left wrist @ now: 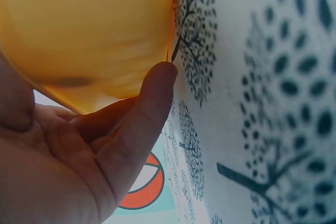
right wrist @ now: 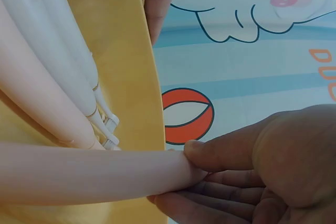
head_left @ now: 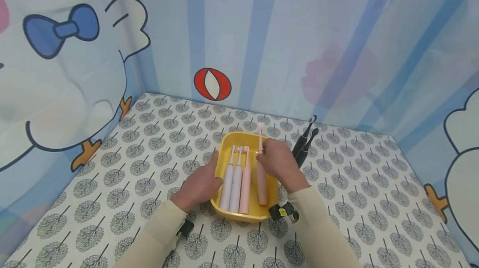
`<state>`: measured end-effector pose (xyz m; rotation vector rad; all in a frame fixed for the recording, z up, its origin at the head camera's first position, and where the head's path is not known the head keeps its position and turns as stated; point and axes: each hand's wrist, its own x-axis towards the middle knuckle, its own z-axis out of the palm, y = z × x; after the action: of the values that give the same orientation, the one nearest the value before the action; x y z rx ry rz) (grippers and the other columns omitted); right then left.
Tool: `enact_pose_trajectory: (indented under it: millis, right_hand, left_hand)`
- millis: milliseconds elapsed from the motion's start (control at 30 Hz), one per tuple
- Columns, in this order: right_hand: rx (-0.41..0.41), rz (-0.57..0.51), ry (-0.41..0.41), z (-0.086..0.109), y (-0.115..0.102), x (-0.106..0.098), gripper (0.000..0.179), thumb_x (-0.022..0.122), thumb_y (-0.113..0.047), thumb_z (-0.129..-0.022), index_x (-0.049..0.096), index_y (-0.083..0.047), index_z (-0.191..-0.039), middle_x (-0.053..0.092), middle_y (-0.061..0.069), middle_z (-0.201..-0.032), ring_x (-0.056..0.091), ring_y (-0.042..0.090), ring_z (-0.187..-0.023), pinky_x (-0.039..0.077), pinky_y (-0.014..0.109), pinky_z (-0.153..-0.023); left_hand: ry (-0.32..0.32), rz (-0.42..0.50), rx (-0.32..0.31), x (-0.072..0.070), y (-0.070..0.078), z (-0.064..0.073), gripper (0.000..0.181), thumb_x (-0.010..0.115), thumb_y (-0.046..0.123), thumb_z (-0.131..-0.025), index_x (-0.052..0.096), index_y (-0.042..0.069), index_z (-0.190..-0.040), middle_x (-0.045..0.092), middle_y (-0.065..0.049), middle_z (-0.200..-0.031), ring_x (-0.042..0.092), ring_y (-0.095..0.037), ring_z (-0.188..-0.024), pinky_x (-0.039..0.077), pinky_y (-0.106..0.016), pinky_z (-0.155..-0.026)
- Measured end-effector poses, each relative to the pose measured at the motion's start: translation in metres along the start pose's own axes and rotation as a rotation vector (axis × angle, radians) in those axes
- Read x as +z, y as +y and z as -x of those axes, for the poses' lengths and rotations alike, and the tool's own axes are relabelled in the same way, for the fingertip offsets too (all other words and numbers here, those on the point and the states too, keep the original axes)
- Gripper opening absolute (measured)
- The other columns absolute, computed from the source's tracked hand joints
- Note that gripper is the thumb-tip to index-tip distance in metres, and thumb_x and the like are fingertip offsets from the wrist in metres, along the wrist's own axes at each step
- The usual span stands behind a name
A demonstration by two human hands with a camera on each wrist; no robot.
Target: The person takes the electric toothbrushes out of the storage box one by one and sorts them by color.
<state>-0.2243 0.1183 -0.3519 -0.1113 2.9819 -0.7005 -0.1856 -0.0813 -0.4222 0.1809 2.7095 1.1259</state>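
A yellow plastic tub (head_left: 239,218) stands on the patterned cloth. My left hand (head_left: 199,182) holds its left side, the thumb over the rim and the fingers along the outer wall (left wrist: 89,30). Between thumb and fingers, my right hand (head_left: 278,162) pinches a pink electric toothbrush (head_left: 262,187) near the top of its handle; the brush head points away from me. This toothbrush is over the tub's right part. Inside, another pink toothbrush (head_left: 245,189) lies beside two pale lilac toothbrushes (head_left: 231,187), heads toward the far side. Whether the held toothbrush touches the tub floor I cannot tell.
Two black electric toothbrushes (head_left: 304,145) lie on the cloth just right of the tub, partly hidden by my right hand and wrist. The tree-print cloth (head_left: 149,168) covers the table. Behind it hangs a striped cartoon curtain (head_left: 232,22).
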Motion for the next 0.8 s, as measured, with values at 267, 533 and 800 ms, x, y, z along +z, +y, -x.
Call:
enact_pose_trajectory:
  millis: [267, 533, 800]
  right_hand:
    - [-0.05, -0.051, 0.058, 0.008, 0.002, -0.002, 0.037, 0.06, -0.015, -0.093, 0.059, 0.001, -0.126, 0.066, 0.014, -0.11, 0.064, 0.022, -0.085, 0.055, 0.031, -0.067]
    - [-0.059, -0.104, 0.132, 0.019, 0.006, -0.002, 0.036, 0.058, -0.018, -0.097, 0.055, -0.003, -0.129, 0.064, 0.013, -0.116, 0.064, 0.023, -0.094, 0.055, 0.036, -0.076]
    - [-0.157, -0.206, 0.234, 0.029, 0.01, -0.008, 0.036, 0.061, -0.02, -0.096, 0.056, -0.005, -0.128, 0.067, 0.009, -0.109, 0.066, 0.019, -0.092, 0.056, 0.033, -0.072]
  left_hand:
    - [-0.005, 0.007, -0.01, 0.0, 0.001, 0.0, 0.083, 0.049, 0.013, -0.09, -0.001, 0.011, -0.157, 0.055, -0.009, -0.069, 0.055, -0.02, -0.053, 0.047, -0.034, -0.049]
    - [-0.011, 0.014, -0.012, 0.001, 0.0, 0.0, 0.084, 0.049, 0.013, -0.09, -0.001, 0.012, -0.157, 0.056, -0.008, -0.07, 0.056, -0.02, -0.053, 0.047, -0.034, -0.05]
    - [-0.009, 0.007, -0.018, 0.0, 0.001, 0.001, 0.084, 0.049, 0.013, -0.09, -0.001, 0.012, -0.157, 0.055, -0.009, -0.07, 0.055, -0.02, -0.054, 0.047, -0.034, -0.05]
